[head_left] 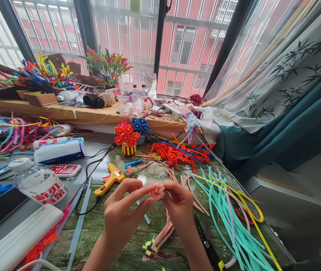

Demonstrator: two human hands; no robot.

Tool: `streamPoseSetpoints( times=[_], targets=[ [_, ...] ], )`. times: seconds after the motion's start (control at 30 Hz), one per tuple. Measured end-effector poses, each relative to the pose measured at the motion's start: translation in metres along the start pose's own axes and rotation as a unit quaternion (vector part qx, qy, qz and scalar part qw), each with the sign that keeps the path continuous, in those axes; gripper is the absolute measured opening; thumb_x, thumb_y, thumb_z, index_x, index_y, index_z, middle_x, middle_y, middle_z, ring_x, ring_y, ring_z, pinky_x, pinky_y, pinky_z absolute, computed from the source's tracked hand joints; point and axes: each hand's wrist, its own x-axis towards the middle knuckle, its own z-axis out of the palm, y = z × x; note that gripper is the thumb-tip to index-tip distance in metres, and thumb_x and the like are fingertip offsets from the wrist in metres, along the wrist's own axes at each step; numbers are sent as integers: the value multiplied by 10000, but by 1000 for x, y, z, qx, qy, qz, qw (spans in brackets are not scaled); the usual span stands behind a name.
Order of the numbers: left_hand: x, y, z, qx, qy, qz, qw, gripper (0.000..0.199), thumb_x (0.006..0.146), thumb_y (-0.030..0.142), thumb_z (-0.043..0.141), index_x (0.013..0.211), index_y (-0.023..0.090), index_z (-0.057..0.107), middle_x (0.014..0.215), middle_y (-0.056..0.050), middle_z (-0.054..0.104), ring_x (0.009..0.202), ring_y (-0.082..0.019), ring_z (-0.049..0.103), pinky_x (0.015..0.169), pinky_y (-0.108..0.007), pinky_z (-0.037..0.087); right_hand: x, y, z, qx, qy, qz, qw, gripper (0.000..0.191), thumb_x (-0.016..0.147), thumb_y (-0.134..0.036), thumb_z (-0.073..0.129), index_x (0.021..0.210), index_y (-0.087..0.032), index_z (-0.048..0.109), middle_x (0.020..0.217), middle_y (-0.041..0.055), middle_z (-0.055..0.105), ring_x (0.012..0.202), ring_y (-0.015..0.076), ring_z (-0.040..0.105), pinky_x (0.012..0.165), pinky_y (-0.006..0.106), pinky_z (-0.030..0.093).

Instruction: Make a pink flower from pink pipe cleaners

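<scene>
A small pink flower (pixel 157 191) is held up above the green table, pinched from both sides. My left hand (pixel 126 205) grips its left edge between thumb and fingertips. From the right, my right hand (pixel 179 203) closes its fingertips on the same flower. Under my hands lie pink fuzzy stems (pixel 164 233), with small yellow-green pieces (pixel 148 247) near their lower ends. Another pink flower (pixel 129 170) rests on the table beyond my left hand, beside a yellow glue gun (pixel 110 179).
Turquoise stems (pixel 225 214) and black-handled pliers or scissors (pixel 206 244) lie right. Orange-red flowers (pixel 171 152) and a striped pot (pixel 129 149) stand or lie behind. A bottle (pixel 38 180), a white box-like bar (pixel 22 239) and a black cable (pixel 86 177) are left.
</scene>
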Motion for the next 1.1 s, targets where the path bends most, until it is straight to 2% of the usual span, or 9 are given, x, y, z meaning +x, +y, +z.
streamPoseSetpoints(
  times=[0.3, 0.8, 0.97, 1.1],
  targets=[
    [2, 3, -1, 19, -7, 28, 999, 275, 849, 109, 620, 1068, 251, 704, 791, 0, 587, 675, -105, 573, 580, -214, 475, 0, -1, 0, -14, -4, 1, 1000, 133, 844, -299, 659, 791, -183, 697, 644, 15, 610, 615, 151, 578, 564, 252, 470],
    [-1, 0, -1, 26, -1, 30, 999, 246, 841, 125, 633, 1033, 256, 715, 768, 4, 593, 614, -96, 543, 539, -218, 453, 0, 0, 1, 7, 0, 13, 1000, 130, 834, -319, 676, 804, -200, 717, 669, 19, 645, 584, 139, 568, 550, 248, 464],
    [0, 0, -1, 19, 17, 1, 1000, 218, 829, 141, 652, 1007, 245, 723, 807, -5, 636, 697, -118, 610, 610, -224, 495, 1, -2, 2, 28, 5, 20, 999, 117, 809, -320, 700, 809, -206, 727, 709, 25, 678, 609, 147, 583, 558, 254, 480],
    [0, -1, 0, -11, 27, -45, 999, 164, 825, 168, 660, 954, 244, 726, 808, -9, 658, 665, -118, 603, 560, -221, 486, 1, -1, 1, 25, 24, 22, 999, 108, 767, -311, 732, 769, -202, 728, 691, 21, 673, 632, 163, 600, 569, 264, 494]
  ],
)
